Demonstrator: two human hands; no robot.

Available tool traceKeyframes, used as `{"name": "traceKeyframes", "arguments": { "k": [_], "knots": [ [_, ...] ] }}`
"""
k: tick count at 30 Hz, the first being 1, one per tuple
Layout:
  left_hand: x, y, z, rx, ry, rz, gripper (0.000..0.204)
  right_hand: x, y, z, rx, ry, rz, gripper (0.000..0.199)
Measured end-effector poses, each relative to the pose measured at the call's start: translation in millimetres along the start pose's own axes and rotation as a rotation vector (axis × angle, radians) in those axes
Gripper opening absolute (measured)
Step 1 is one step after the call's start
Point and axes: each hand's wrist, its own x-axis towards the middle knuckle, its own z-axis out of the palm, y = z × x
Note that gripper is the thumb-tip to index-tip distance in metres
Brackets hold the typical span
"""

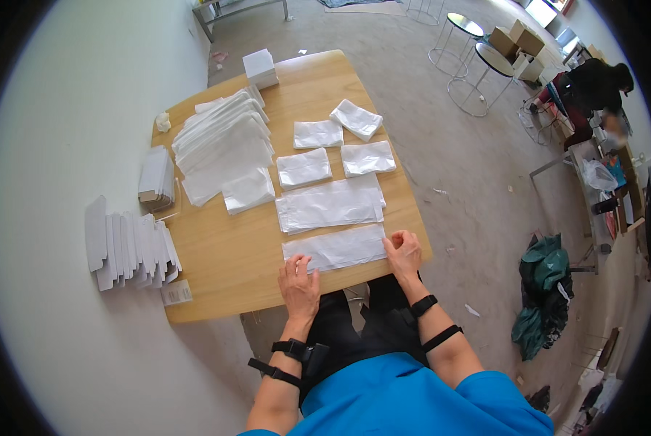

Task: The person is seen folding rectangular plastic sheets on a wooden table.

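A long folded strip of thin white sheeting (336,248) lies flat near the table's front edge. My left hand (300,288) rests at its left end, fingers a little apart and touching the lower corner. At the opposite end, my right hand (404,254) has its thumb and fingers drawn together on the edge of the strip. Just beyond lies another long white strip stack (330,206). Farther off are several shorter folded white bundles (304,168). To their left spreads a big fanned pile of white sheets (224,142), with one folded bundle (249,190) at its near end.
The wooden table (224,272) stands beside a white wall (71,145). White cartons (157,174) and a row of flat white boxes (133,247) line its left edge; a white card stack (260,69) stands at the back. Rightward, a person (591,91) bends near a cluttered bench.
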Motion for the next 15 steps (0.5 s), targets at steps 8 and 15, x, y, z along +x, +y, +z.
{"name": "traceKeyframes", "arguments": {
  "k": [8,15],
  "knots": [
    [-5,-6,38,-0.218,-0.177,-0.100,0.024,-4,14,12,0.098,-0.028,-0.099,0.013],
    [-5,-8,38,-0.279,-0.197,-0.096,0.024,0,17,-2,0.766,-0.318,0.333,0.029]
  ]
}}
